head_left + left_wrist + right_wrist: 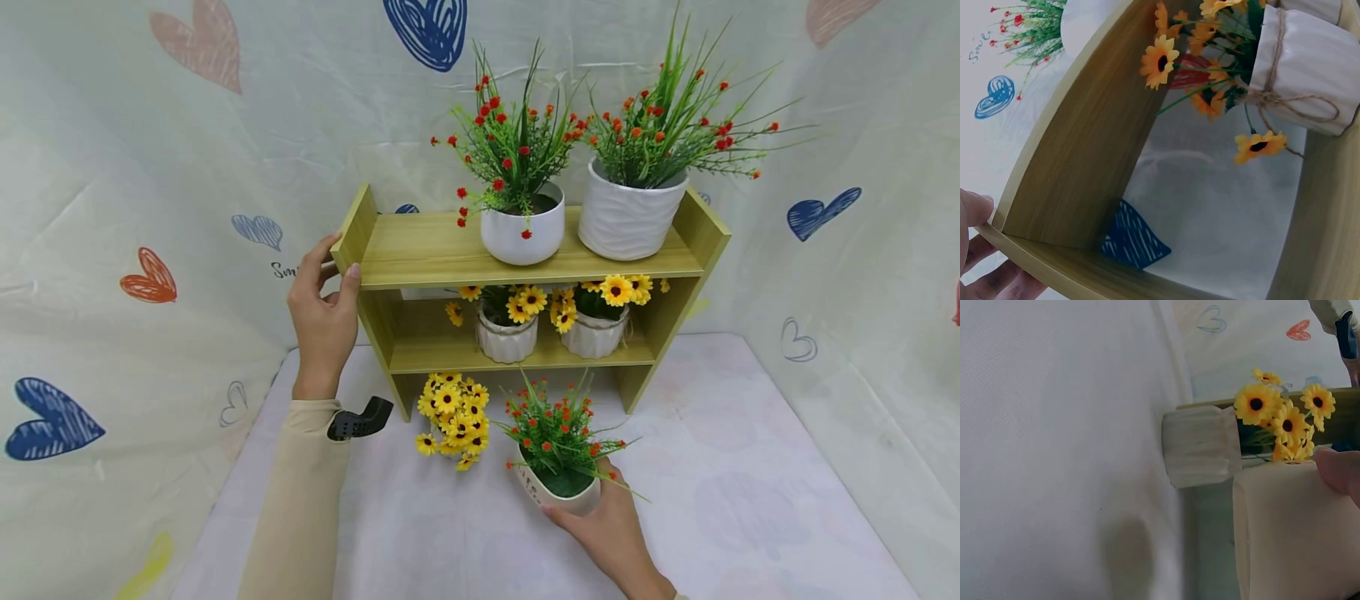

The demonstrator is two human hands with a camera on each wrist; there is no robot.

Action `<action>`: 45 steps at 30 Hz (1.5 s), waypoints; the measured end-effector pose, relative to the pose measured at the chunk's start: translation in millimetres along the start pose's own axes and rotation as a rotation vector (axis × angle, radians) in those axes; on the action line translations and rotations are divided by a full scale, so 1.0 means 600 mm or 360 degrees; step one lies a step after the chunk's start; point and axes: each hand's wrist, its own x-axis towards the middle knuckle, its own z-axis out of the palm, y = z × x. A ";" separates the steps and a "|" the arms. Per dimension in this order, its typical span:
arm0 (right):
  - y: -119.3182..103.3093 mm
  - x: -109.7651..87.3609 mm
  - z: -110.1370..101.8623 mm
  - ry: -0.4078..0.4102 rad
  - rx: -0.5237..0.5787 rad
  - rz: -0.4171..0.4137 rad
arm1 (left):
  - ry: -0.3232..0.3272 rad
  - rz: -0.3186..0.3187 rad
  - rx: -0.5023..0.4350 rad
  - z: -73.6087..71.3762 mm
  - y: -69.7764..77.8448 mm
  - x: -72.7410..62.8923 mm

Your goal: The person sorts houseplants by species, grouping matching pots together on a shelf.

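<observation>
My left hand (322,325) pinches the upper left side panel of a small wooden shelf (435,242), thumb at its front edge and fingers behind. In the left wrist view, the thumb (974,207) rests at the panel's corner. With my right hand (615,533) I grip a white pot (558,497) of grass and small red flowers, in front of the shelf. The right wrist view shows this pot (1300,531) held above the table, a shadow below it. Left of it stands a pot of yellow sunflowers (453,417), its ribbed white side (1200,447) visible in the right wrist view.
On the shelf's top board stand a round white pot (522,233) and a larger textured white pot (630,212), both with red-flowered grass. Two small sunflower pots, a left one (507,337) and a right one (596,333), share the middle board. Behind hangs a heart-patterned cloth (300,100).
</observation>
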 end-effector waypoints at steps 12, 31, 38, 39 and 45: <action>-0.022 -0.008 -0.037 -0.0038 0.0012 -0.0015 | 0.0005 0.0008 -0.0011 0.003 0.001 0.003; -0.011 -0.008 -0.045 -0.0094 0.0028 0.0096 | 0.0002 0.0005 0.0001 0.003 -0.002 0.002; -0.003 -0.005 -0.044 0.0000 0.0129 0.0061 | 0.0006 0.0000 0.0004 0.002 -0.001 0.003; -0.003 -0.005 -0.044 0.0007 0.0126 0.0065 | 0.0007 -0.0002 0.0003 0.002 -0.001 0.003; 0.002 -0.005 -0.043 -0.0005 0.0130 0.0105 | 0.0013 -0.0004 0.0007 0.001 0.000 0.003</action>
